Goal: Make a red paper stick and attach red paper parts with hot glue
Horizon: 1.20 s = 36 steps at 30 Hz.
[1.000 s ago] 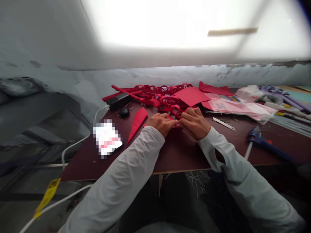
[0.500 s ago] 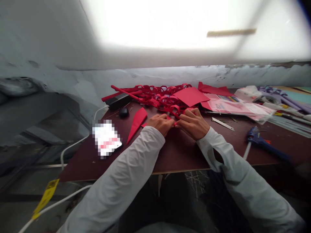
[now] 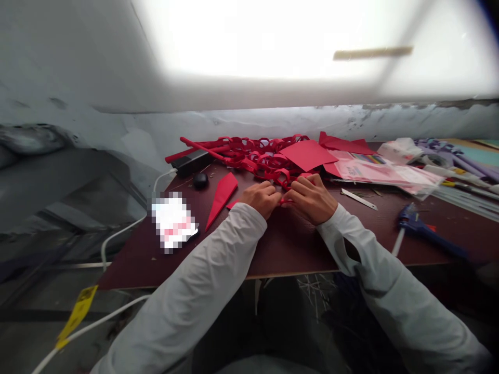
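Fingers (image 3: 295, 196) of the left hand (image 3: 260, 199) and right hand (image 3: 313, 198) pinch a bit of red paper (image 3: 287, 201) over the table (image 3: 290, 248), many linked rings (image 3: 248, 165) already formed just behind, while a flat red sheet (image 3: 307, 155) lies beside them, unlooped.

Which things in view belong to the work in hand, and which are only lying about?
Likely the work: red paper piece in the left hand and right hand; red paper chain; loose red sheet; perhaps the blue glue gun.

Likely just lying about: small black object; long black box; plastic packet.
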Motion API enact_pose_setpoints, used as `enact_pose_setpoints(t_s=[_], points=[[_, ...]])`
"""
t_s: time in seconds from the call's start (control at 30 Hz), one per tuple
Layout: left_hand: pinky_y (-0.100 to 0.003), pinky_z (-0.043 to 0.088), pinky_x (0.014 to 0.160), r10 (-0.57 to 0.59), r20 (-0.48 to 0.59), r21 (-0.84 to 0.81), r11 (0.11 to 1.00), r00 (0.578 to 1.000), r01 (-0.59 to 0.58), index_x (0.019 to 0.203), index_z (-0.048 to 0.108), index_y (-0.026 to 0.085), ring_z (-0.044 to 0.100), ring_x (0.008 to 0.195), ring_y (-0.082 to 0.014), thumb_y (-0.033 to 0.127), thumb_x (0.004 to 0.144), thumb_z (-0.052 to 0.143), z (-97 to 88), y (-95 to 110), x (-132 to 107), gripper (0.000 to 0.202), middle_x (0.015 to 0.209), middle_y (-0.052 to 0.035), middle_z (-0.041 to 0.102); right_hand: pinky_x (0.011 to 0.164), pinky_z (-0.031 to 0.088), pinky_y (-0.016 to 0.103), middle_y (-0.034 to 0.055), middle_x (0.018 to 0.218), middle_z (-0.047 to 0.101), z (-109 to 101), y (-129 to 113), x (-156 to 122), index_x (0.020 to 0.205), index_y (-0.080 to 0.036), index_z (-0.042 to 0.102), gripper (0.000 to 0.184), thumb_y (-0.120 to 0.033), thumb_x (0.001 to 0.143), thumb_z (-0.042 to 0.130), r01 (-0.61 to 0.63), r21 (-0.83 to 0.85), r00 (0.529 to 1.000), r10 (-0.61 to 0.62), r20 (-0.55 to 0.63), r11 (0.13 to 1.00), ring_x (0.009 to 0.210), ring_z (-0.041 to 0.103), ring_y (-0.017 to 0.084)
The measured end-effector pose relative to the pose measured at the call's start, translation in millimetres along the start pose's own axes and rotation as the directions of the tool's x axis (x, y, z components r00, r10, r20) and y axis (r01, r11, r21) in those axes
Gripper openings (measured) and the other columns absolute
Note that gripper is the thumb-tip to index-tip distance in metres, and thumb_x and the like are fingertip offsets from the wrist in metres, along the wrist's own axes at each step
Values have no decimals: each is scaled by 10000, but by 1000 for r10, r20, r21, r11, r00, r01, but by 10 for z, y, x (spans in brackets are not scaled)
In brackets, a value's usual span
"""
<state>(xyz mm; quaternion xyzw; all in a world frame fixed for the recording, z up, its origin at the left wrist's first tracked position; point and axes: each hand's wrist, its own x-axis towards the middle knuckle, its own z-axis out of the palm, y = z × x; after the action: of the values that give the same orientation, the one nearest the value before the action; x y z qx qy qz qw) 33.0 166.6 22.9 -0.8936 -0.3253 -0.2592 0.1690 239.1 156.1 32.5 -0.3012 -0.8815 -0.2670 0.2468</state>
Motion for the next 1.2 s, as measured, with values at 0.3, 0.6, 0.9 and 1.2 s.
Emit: enact_pose_setpoints(t_s=[0.3,0.6,0.9,1.2], points=[[-300,470,717,-27,72,25,999,997,25,850,709,172,618,863,-187,224,981,554,11,33,12,209,818,-67,701,817,284,370,29,764,609,6,6,4,808,-197,632,243,-221,1016,508,73,-58,997,-74,-17,996,811,502,195],[-298,476,687,-46,156,-31,998,987,52,844,728,195,643,856,-182,249,960,604,-21,15,-19,178,844,-29,738,772,320,352,29,761,607,37,23,-18,854,-185,639,226,-237,1024,499,146,7,989,-146,-27,989,773,514,182],[-288,459,710,-65,168,-2,998,984,66,886,721,195,617,881,-187,250,985,568,-6,44,-1,190,791,-40,727,802,353,357,50,844,632,38,22,-28,909,-175,668,115,-166,973,573,133,-36,991,-134,-18,990,824,545,201],[-271,406,622,-142,163,31,990,976,139,863,733,217,575,764,-146,296,989,554,-39,65,-12,233,924,-33,654,719,379,313,52,790,577,41,11,-13,893,-149,646,174,-187,1005,519,142,64,990,-141,-20,988,760,514,187]])
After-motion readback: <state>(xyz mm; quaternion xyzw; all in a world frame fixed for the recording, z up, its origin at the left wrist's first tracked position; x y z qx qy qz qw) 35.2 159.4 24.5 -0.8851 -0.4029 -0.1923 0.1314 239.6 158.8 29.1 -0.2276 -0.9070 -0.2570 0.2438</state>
